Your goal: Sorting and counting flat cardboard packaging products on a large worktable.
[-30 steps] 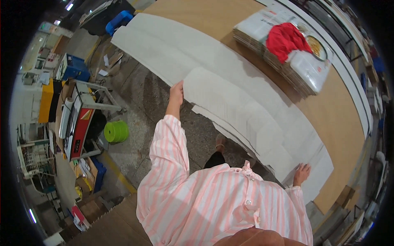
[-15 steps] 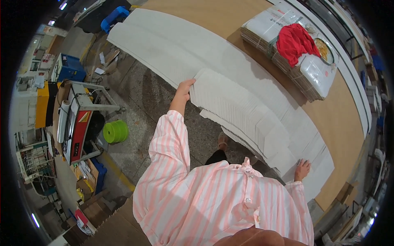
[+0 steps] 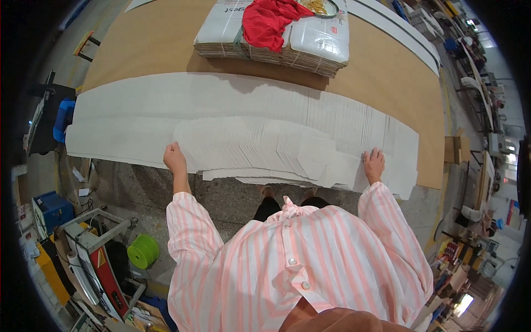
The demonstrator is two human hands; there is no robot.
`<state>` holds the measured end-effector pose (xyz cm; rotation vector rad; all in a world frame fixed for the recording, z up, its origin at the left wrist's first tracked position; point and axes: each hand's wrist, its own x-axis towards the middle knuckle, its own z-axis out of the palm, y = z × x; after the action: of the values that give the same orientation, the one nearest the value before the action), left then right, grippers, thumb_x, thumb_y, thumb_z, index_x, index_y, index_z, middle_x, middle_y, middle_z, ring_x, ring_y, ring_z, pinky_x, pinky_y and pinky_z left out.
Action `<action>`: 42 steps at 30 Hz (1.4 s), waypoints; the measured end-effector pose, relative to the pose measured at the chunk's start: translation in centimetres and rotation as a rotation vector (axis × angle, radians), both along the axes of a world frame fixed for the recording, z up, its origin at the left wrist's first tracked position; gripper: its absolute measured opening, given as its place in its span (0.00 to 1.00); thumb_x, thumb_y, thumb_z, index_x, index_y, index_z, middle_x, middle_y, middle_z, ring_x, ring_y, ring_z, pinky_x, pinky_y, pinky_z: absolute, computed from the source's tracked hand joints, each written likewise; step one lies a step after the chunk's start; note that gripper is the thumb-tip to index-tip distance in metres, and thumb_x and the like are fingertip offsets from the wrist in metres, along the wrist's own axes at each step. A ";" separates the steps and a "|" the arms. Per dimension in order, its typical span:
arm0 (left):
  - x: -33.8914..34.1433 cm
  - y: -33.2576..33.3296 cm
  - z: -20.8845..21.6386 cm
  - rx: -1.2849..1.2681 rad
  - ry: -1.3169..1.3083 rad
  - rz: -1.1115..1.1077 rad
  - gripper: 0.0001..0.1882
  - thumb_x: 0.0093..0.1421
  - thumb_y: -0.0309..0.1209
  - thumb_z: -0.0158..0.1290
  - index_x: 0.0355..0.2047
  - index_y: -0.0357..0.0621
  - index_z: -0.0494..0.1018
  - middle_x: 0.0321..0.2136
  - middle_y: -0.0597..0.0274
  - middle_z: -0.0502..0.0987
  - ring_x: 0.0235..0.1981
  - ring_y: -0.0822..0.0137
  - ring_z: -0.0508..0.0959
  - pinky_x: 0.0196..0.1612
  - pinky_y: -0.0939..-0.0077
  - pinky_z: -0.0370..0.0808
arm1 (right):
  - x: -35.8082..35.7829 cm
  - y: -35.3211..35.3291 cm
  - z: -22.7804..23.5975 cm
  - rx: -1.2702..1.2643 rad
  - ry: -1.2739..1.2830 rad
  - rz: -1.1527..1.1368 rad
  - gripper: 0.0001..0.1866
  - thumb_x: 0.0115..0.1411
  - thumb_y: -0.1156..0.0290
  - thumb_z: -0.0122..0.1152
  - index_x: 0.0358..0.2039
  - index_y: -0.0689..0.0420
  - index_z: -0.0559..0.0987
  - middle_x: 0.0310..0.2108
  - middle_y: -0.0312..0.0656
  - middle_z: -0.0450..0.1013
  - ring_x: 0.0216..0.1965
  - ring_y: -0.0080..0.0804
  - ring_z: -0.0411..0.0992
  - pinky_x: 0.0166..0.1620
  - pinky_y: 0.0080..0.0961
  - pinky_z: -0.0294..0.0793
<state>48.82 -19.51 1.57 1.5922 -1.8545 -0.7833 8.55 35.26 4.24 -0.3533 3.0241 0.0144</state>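
Overlapping white paper or card sheets [image 3: 238, 141] lie fanned out along the near edge of the table, on top of longer white sheets [image 3: 127, 133]. At the left end of the fan my left hand [image 3: 175, 159] is closed on the sheets' edge; exactly what its fingertips pinch is partly hidden. My right hand [image 3: 374, 164] rests on the sheets at the right end, palm down with fingers apart. Between my hands, the lower corners of several sheets stick out unevenly past the table edge.
Beyond the sheets, a brown-topped table [image 3: 144, 55] bears a strapped stack of packages [image 3: 310, 47] with a red cloth [image 3: 265, 25] on it. A green spool [image 3: 143, 251] stands on the floor at left, near a red and grey machine [image 3: 102, 271]. Cartons [image 3: 456, 148] stand at right.
My view has turned, so the table now runs across the picture. The left hand stays at the fan's left end and the right hand stays on the sheets at the right.
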 end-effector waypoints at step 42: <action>1.7 -0.7 -0.6 0.573 0.789 0.293 0.16 0.54 0.33 0.51 0.37 0.30 0.69 0.33 0.55 0.73 0.35 0.62 0.73 0.39 0.70 0.69 | 2.2 -7.8 -1.2 -0.277 0.126 0.229 0.27 0.55 0.56 0.50 0.53 0.54 0.63 0.54 0.50 0.58 0.56 0.47 0.54 0.56 0.41 0.52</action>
<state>50.54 -20.23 0.98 1.4857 -0.8500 -1.6046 10.73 27.46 3.09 -0.7473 3.0914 -0.3827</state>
